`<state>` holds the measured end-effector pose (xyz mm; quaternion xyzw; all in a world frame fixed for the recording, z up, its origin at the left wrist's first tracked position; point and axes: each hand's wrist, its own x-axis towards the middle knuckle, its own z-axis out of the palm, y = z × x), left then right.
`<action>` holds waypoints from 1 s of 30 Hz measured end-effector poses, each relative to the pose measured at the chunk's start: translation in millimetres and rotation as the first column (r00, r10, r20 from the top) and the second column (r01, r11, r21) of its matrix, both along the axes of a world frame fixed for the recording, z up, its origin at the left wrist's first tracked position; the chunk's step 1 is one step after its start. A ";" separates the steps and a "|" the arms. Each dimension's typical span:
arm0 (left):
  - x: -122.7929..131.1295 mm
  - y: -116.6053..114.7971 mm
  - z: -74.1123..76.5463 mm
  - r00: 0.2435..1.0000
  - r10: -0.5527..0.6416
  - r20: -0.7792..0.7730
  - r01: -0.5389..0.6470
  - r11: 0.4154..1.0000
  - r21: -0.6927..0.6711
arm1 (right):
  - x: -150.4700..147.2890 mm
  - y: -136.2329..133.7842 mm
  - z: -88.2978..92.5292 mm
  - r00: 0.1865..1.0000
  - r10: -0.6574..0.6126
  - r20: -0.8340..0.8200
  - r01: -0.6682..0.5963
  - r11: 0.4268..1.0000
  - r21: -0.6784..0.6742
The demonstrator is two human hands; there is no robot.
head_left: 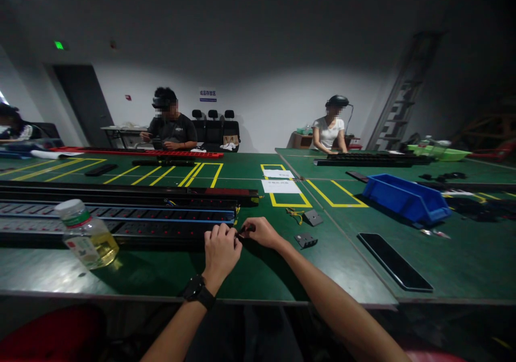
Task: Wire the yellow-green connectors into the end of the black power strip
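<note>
My left hand (221, 249), with a black watch on its wrist, rests its bent fingers on the right end of a long black rail (161, 232). Just right of it, my right hand (261, 232) pinches something small and dark at the rail's end; the piece is too small to make out. Blue strips run along the rails, and small red marks dot them. Two dark metal brackets (306, 240) lie right of my right hand, one with yellow wires (297, 215) beside it.
A bottle of yellow liquid (91, 238) stands at the left. A black phone (394, 261) and a blue bin (405, 198) are on the right. White papers (281, 186) lie beyond my hands. Several people sit around the green table (334, 244).
</note>
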<state>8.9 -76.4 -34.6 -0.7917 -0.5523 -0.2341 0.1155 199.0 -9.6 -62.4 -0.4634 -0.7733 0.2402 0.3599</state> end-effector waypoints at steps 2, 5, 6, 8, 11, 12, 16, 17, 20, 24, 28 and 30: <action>0.0 -0.3 -0.1 1.000 0.001 -0.003 -0.001 1.000 0.004 | 0.1 -0.1 1.1 1.000 0.003 0.013 -0.003 1.000 0.003; 0.4 -0.6 -0.2 1.000 0.007 -0.010 -0.007 1.000 0.005 | 1.1 -0.4 5.1 0.998 0.003 0.058 -0.004 1.000 0.016; 0.6 -0.6 -0.1 1.000 0.011 -0.011 -0.011 1.000 0.006 | 1.7 -0.5 6.4 0.997 0.000 0.073 -0.002 1.000 0.023; 1.1 -0.5 0.0 1.000 0.015 -0.010 -0.015 1.000 0.009 | 2.8 -0.5 8.1 0.995 -0.009 0.101 0.006 1.000 0.031; 1.8 -0.2 0.0 1.000 0.018 -0.007 -0.018 1.000 0.009 | 3.8 -0.4 8.0 0.991 -0.019 0.134 0.013 0.999 0.040; 2.0 -0.1 -0.2 1.000 0.019 -0.005 -0.019 1.000 0.007 | 4.0 -0.5 7.6 0.989 -0.018 0.146 0.011 0.999 0.045; 2.3 0.3 -0.9 1.000 0.024 0.008 -0.024 1.000 0.006 | 4.2 -1.8 8.9 0.976 -0.025 0.215 0.010 0.998 0.070; 2.3 0.3 -1.0 1.000 0.022 0.011 -0.022 1.000 0.008 | 4.2 -2.7 10.1 0.971 -0.033 0.238 0.017 0.997 0.071; 2.3 0.3 -0.9 1.000 0.020 0.017 -0.021 1.000 0.012 | 4.3 -6.2 14.9 0.953 -0.051 0.299 0.035 0.998 0.059; 2.3 0.1 -0.9 1.000 0.016 0.023 -0.016 1.000 0.015 | 4.0 -10.9 20.0 0.936 -0.079 0.343 0.074 0.997 0.027; 2.2 0.6 -1.8 0.999 0.019 0.029 -0.019 1.000 0.022 | 3.3 -13.3 22.1 0.906 -0.118 0.407 0.116 0.993 0.030; 2.3 0.8 -1.9 0.999 0.019 0.027 -0.020 0.999 0.025 | 2.9 -13.4 22.3 0.896 -0.121 0.428 0.119 0.992 0.031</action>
